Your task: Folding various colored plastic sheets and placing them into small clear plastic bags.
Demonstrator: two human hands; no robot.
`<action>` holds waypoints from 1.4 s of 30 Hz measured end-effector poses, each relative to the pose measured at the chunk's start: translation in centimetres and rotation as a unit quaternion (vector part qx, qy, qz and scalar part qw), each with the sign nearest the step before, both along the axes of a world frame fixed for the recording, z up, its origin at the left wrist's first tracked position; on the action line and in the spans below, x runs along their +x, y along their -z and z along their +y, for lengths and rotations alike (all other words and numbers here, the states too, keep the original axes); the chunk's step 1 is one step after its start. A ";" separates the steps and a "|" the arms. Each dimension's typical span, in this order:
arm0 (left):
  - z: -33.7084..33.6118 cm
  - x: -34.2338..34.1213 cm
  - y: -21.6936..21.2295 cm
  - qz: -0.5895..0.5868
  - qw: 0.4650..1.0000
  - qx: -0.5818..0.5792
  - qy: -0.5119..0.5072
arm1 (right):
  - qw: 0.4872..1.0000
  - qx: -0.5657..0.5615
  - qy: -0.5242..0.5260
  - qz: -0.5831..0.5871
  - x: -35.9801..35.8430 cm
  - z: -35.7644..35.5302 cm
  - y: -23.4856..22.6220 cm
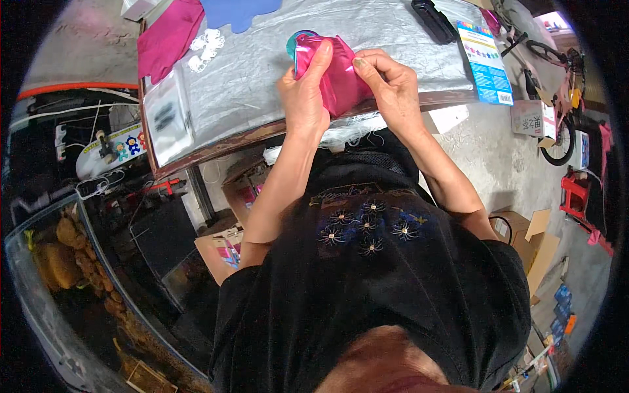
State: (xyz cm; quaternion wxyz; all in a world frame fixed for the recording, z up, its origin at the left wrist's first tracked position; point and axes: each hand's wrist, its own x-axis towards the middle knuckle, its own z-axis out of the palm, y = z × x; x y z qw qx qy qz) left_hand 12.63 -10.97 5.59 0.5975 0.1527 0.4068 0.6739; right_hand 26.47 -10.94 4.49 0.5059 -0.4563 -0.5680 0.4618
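Note:
At the table's near edge, both my hands hold up a shiny pink foil piece [344, 82], which looks like a flat, uninflated balloon. My left hand [306, 92] is closed on its left side, thumb lying over the top. Behind that thumb, a teal and dark blue layer [292, 46] shows at the foil's upper left; how it joins the pink is hidden. My right hand [393, 85] pinches the foil's right edge between thumb and curled fingers.
A silver-covered table [242, 85] holds pink sheeting [169, 39], a blue flat piece [239, 12], white string [206, 49], a clear plastic bag [167, 114], a black tool-like object [434, 19] and a printed card [485, 62]. Open cartons [534, 242] stand at right, a glass tank [62, 288] at lower left.

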 end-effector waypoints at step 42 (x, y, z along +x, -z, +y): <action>-2.4 -3.9 -0.2 0.121 0.954 0.029 0.272 | 0.980 -0.092 -0.001 0.178 3.1 3.0 -0.5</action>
